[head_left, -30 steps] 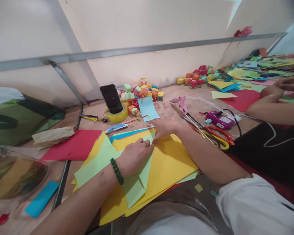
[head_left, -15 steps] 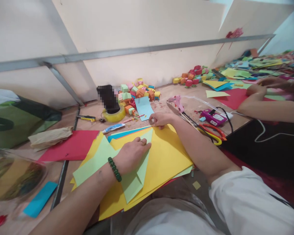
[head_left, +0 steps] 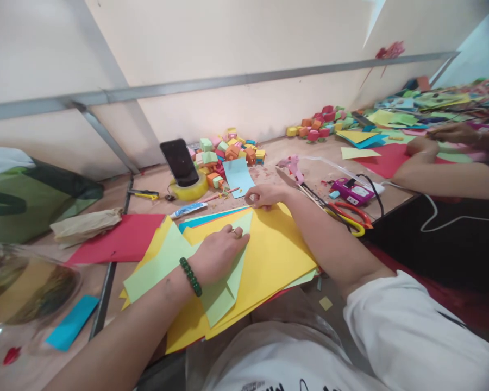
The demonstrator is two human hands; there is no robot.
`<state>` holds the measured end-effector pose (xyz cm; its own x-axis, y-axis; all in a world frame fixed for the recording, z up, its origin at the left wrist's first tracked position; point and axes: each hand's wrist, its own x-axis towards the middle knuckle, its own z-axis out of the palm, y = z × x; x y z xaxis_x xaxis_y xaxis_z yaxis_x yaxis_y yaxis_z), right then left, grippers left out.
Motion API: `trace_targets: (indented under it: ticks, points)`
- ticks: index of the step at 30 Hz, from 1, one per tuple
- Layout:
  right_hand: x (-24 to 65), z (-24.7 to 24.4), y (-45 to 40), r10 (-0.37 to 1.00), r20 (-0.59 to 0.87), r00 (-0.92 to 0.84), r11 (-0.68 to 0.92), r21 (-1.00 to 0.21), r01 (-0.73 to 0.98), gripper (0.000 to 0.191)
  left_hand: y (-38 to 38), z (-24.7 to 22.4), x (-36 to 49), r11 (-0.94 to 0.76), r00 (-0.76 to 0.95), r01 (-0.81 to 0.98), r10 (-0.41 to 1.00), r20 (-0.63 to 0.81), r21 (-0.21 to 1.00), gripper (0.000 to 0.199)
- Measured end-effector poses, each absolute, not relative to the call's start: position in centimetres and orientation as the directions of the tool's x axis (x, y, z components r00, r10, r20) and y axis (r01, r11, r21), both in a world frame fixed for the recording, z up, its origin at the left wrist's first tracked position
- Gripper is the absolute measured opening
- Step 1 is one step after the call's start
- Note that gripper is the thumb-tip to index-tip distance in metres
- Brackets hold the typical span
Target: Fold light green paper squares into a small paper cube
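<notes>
A folded light green paper (head_left: 240,271) lies on a stack of yellow paper sheets (head_left: 277,255), a long crease running up to its narrow far tip. My left hand (head_left: 222,252), with a ring and a green bead bracelet, rests palm down on the green paper, its fingers stretched along the folded edge. At the far tip, my right hand (head_left: 267,196) has thumb and fingers pinched together on the paper's corner. Another light green paper part (head_left: 155,271) shows left of my left wrist. Blue sheet edges (head_left: 212,219) stick out from the stack's far side.
Behind the stack stand a phone (head_left: 180,163) on a yellow tape roll (head_left: 190,189) and a heap of small folded paper pieces (head_left: 232,152). A pink glue gun (head_left: 293,169) and scissors (head_left: 352,214) lie rightward. Another person's forearm (head_left: 444,179) is at far right. A glass pot (head_left: 28,282) stands left.
The camera view has shifted slightly. Both hands keep nearly the same places on the green paper, my right still at its far tip.
</notes>
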<state>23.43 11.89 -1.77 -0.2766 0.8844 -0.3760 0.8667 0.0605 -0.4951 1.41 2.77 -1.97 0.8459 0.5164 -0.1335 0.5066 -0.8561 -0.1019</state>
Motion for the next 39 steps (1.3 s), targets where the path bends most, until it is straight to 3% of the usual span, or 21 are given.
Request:
trace_targets:
  ticks: [5, 7, 11, 16, 22, 25, 28, 31, 33, 39]
  points:
    - [21.8, -1.4, 10.1, 0.937, -0.208, -0.281, 0.231, -0.237, 0.944, 0.080, 2.6, -1.8, 1.7, -0.859, 0.852, 0.487, 0.507, -0.132, -0.157, 0.036]
    - [20.8, -1.5, 9.7, 0.927, -0.230, -0.296, 0.265, -0.157, 0.951, 0.086, 2.3, -1.5, 1.9, -0.855, 0.842, 0.488, 0.514, -0.163, -0.175, 0.036]
    - [20.0, -1.6, 9.8, 0.896, -0.331, -0.296, 0.274, -0.112, 0.955, 0.077, 1.1, -0.7, 2.0, -0.854, 0.828, 0.494, 0.520, -0.210, -0.163, 0.029]
    - [20.1, -1.6, 10.4, 0.897, -0.323, -0.302, 0.291, -0.082, 0.953, 0.076, -2.0, -0.2, 1.3, -0.844, 0.816, 0.525, 0.536, -0.216, -0.109, 0.020]
    - [19.3, -0.6, 9.2, 0.906, -0.313, -0.285, 0.291, -0.029, 0.956, 0.070, -6.9, -0.6, -0.4, -0.765, 0.741, 0.643, 0.636, -0.215, -0.042, 0.033]
    - [18.4, 0.4, 7.5, 0.936, -0.195, -0.294, 0.301, 0.008, 0.954, 0.069, -8.7, -1.7, -1.3, -0.722, 0.711, 0.692, 0.680, -0.181, 0.002, 0.046]
    - [17.3, 0.7, 5.2, 0.915, -0.083, -0.395, 0.388, -0.081, 0.918, 0.055, -9.7, -3.2, -2.1, -0.699, 0.701, 0.714, 0.711, -0.057, 0.051, 0.059]
    - [16.1, 0.1, 2.8, 0.772, -0.233, -0.591, 0.518, -0.310, 0.798, 0.026, -10.0, -4.4, -2.4, -0.689, 0.689, 0.720, 0.724, 0.030, 0.084, 0.062]
    - [15.5, -0.5, 1.6, 0.667, -0.328, -0.669, 0.540, -0.406, 0.738, 0.020, -10.0, -4.7, -2.5, -0.694, 0.692, 0.712, 0.719, 0.059, 0.102, 0.061]
    - [15.8, -1.6, 2.0, 0.666, -0.307, -0.680, 0.567, -0.385, 0.729, 0.025, -10.3, -4.8, -2.6, -0.703, 0.698, 0.707, 0.711, 0.084, 0.076, 0.054]
